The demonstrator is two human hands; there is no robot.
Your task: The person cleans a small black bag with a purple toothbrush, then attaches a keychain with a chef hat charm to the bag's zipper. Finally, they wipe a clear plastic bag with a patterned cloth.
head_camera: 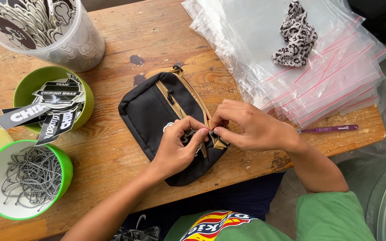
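Left hand point(178, 145) pinched narrow on a small zip pull, resting on the black pouch point(157, 117). Right hand point(246, 126) closed too, fingertips point(218, 130) nipping the same spot at the tan zipper. Pouch flat on the wooden table point(112, 147), mid-front. Stack of clear zip bags point(318, 76) just beyond, purple pen point(329, 129) beside. Green bowl of cords point(25, 178) far left.

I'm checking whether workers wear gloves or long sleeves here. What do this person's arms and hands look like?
Both hands are bare, without gloves: the left hand and the right hand show no rings, watch or wristband. Both forearms are uncovered. A green short sleeve shows on the right arm near the shoulder; the left arm's sleeve is out of view. The fingers have short, unpainted nails.
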